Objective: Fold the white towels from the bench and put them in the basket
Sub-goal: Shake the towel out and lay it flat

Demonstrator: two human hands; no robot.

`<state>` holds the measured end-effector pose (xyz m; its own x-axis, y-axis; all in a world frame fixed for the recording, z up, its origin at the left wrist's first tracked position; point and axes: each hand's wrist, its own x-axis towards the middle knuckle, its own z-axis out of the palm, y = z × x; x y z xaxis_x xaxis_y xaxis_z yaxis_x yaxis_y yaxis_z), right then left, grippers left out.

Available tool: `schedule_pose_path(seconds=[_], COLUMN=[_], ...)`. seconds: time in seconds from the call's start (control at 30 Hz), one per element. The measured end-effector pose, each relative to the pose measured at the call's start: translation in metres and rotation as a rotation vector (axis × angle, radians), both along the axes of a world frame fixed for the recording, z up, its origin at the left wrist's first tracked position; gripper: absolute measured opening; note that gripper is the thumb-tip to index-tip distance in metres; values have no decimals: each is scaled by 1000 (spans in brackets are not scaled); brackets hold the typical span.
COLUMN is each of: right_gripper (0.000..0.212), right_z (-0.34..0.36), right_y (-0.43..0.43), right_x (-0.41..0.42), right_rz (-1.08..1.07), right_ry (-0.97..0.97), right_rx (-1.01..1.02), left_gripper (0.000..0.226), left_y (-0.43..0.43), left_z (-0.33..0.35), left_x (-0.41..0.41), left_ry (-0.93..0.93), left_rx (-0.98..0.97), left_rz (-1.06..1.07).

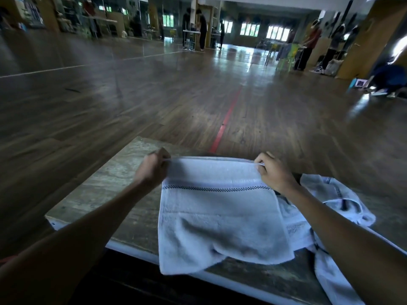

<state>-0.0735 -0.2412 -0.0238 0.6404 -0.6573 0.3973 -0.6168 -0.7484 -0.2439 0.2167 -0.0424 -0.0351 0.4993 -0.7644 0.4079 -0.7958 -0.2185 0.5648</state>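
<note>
The fingers [160,153] of the left hand [154,167] are curled tight, pinching the far left corner of a white towel [220,216]. The right hand [274,172] pinches the far right corner in the same way, thumb and fingers closed on the hem. Between the two hands the far edge is stretched straight and lifted a little off the counter [114,183]. The rest of the towel lies on the counter, a dark dotted stripe running across it near the hands, and its near edge droops over the counter's front edge. Under the right forearm a second white towel [343,201] lies crumpled on the counter, touching the first. Beyond the counter a dark wooden floor [154,95] stretches away, crossed by a red line [226,119], with several people standing far off.
</note>
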Motion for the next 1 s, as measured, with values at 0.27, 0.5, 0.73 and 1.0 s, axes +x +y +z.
schedule_pose_path(seconds=[0.27, 0.5, 0.73, 1.0], right_gripper=[26, 28, 39, 13], right_z=[-5, -13, -25, -17], right_y=[-6, -33, -43, -33], right_x=[7, 40, 60, 58], right_rz=[-13, -82, -24, -30], right_ry=[354, 375, 624, 621], right_rx=[272, 416, 429, 460], left_gripper=[9, 13, 15, 17], left_y=[-3, -27, -34, -25], left_z=[-21, -36, -43, -30], left_x=[7, 20, 36, 36], left_ry=[157, 189, 84, 6], left_rx=[294, 259, 343, 317], left_rz=[-13, 25, -34, -90])
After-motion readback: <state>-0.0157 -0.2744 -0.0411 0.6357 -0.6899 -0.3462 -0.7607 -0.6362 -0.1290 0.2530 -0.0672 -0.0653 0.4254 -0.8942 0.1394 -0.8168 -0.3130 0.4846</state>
